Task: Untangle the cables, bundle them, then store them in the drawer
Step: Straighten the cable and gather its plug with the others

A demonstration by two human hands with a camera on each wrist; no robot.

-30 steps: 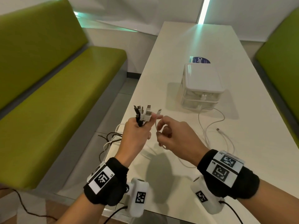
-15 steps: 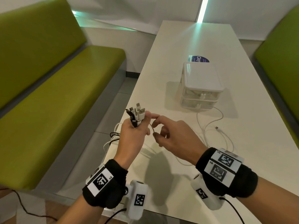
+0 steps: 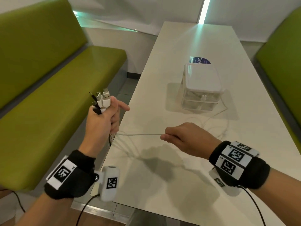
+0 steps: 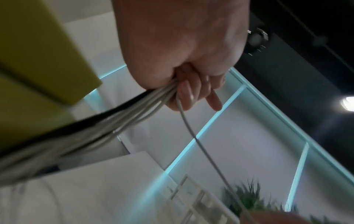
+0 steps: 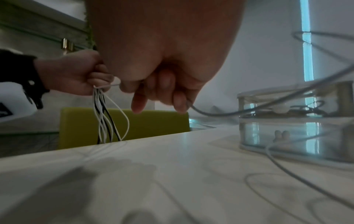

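Pulling away from the left hand (image 3: 104, 121), which grips a fistful of black and white plug-ended cables (image 3: 101, 101) mid-frame, the right hand (image 3: 184, 137) now pinches one thin white cable (image 3: 140, 134) taut; half a second ago both hands touched, so untangling proceeds.

Head view bright and even; cyan light strip (image 3: 203, 12) glares along the far end of the table (image 3: 179, 185), with soft hand shadows near its front edge. Frame edges bend wide-angle. Wrist views dimmer, motion-blurred; drawer unit (image 5: 295, 121) soft, palms dark and out of focus.
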